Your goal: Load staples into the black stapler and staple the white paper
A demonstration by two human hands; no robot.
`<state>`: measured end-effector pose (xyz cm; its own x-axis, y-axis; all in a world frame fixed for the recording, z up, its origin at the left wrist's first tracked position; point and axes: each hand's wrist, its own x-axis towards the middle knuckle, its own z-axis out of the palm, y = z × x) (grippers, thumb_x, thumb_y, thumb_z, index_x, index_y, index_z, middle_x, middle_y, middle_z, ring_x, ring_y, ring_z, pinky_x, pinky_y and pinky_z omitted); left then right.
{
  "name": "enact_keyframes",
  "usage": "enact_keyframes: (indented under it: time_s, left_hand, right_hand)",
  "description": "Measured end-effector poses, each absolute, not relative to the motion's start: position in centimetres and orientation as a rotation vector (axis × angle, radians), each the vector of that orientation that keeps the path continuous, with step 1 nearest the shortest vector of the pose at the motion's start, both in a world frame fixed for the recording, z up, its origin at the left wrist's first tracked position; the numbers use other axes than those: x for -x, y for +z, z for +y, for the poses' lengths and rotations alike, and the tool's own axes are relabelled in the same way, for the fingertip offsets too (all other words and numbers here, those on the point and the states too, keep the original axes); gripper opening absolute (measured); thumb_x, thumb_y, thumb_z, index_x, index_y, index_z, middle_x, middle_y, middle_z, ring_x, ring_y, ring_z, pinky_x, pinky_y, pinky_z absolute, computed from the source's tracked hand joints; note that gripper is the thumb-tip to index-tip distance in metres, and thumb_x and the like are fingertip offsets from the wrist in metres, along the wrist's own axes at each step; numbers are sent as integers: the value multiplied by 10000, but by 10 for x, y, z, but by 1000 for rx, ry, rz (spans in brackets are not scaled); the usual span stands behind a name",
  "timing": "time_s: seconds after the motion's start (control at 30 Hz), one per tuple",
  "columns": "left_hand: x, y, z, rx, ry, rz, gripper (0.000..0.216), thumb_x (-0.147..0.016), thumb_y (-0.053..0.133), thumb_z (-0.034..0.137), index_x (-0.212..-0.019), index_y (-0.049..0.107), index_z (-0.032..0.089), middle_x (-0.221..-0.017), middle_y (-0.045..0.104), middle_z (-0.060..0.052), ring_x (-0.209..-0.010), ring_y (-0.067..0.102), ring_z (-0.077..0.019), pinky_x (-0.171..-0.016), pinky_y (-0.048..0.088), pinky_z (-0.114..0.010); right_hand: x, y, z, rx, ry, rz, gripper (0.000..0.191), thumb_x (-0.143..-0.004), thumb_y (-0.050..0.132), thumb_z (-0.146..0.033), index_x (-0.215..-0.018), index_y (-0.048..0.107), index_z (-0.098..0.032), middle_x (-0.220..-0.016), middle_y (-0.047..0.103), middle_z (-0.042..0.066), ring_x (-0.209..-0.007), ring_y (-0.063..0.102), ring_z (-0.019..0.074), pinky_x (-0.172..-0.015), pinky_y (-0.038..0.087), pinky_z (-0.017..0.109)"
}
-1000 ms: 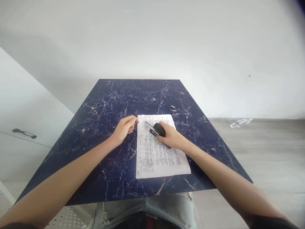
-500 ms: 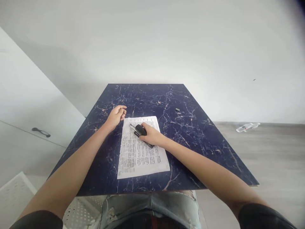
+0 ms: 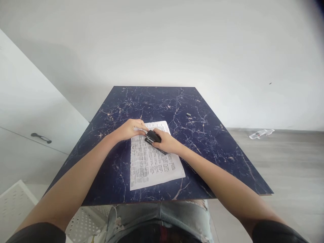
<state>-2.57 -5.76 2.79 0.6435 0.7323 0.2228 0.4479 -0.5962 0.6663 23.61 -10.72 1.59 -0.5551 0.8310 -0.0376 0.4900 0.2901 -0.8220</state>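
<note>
A black stapler (image 3: 153, 136) lies over a printed sheet of paper (image 3: 162, 172), its nose pointing to the upper left. My right hand (image 3: 167, 141) is wrapped round the stapler's body from the right. At its front end, the fingers of my left hand (image 3: 131, 129) close on the metal part that sticks out; the exact hold is partly hidden by the fingers. The sheet rests on the dark blue marbled table (image 3: 202, 145), and my left hand covers its upper left corner.
A small greyish piece, perhaps a strip of staples (image 3: 188, 114), lies at the right on the table. A white cabinet with a dark handle (image 3: 41, 137) stands to the left. Crumpled clear plastic (image 3: 261, 134) is on the floor by the wall.
My left hand has come right and slightly down from beside the sheet to the stapler's front end. The stapler in my right hand and the sheet have shifted slightly right.
</note>
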Motion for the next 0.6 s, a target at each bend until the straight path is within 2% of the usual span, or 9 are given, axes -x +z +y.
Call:
enact_keyframes:
  time_s: [0.1, 0.37, 0.6]
  left_hand:
    - [17, 19, -61, -2365, 612, 802, 192, -936, 798, 424, -1038, 860, 273, -1004, 816, -69, -937, 758, -231, -879, 584, -377]
    - [3, 8, -65, -2318, 869, 889, 101, -901, 830, 384, -936, 862, 295, -951, 835, -63, -917, 761, -263, -931, 585, -442]
    - [-2, 3, -63, -2304, 822, 940, 21, -881, 824, 296, -883, 844, 288, -941, 823, -61, -911, 709, -258, -915, 546, -444]
  right_hand:
    - [-245, 16, -103, 1177, 1166, -2176, 224, -821, 662, -248, -989, 513, -240, -917, 612, 11, -837, 578, 222, -749, 411, 364]
    - [-255, 17, -102, 1160, 1130, -2167, 197, -838, 653, -247, -953, 493, -244, -931, 623, 19, -851, 575, 225, -772, 420, 379]
    - [-253, 18, -103, 1178, 1113, -2188, 230, -802, 650, -222, -985, 513, -244, -924, 619, 28, -861, 577, 235, -779, 434, 389]
